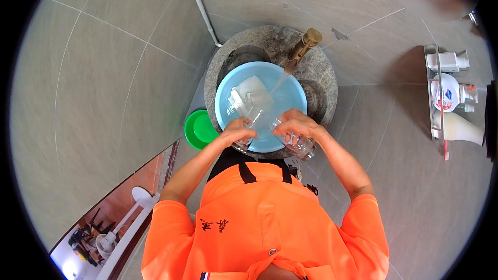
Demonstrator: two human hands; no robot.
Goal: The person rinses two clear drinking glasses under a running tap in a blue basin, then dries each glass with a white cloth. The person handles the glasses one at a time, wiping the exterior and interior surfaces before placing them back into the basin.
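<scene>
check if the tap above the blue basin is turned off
No, a stream of water runs from the brass-coloured tap into the round light blue plastic basin, where both hands hold clear glassware.

On the wall rack (440, 98) at the right stand three containers. A white pump bottle (447, 61) sits farthest, a round white bottle (447, 92) with a red-and-blue label beside it, and a cream bottle (460, 129) nearest.

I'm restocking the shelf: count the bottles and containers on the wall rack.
3: a white spray bottle at the rack's top, a round white container in the middle, and a cream bottle at the bottom. More may hide past the picture's dark edge.
</scene>
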